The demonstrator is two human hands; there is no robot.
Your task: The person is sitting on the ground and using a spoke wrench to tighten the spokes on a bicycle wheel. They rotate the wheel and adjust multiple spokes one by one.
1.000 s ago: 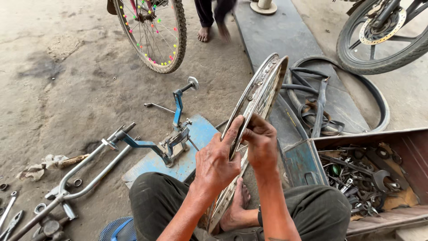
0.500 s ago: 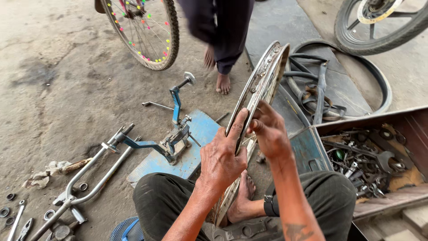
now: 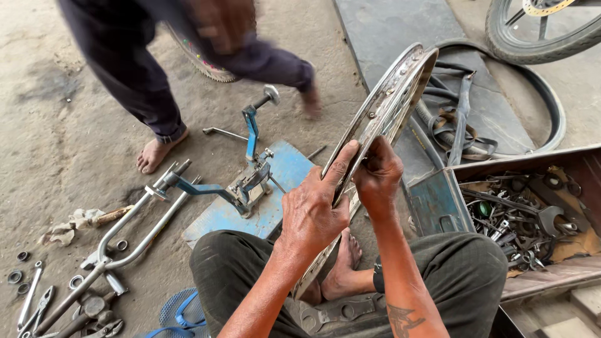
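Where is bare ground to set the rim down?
Bare concrete lies upper left, between the passer-by's foot and the rag. Crowded: the toolbox, the loose tools, the blue stand. Both the left hand and the right hand hold the rim.

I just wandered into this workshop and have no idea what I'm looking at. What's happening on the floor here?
A person sits cross-legged on the ground, holding a bare metal wheel rim upright on edge between their knees. The left hand and right hand both grip its near edge. A blue metal stand sits just beyond, a bent handlebar with loose tools to the left, and an open box of parts to the right. Another person walks past barefoot.
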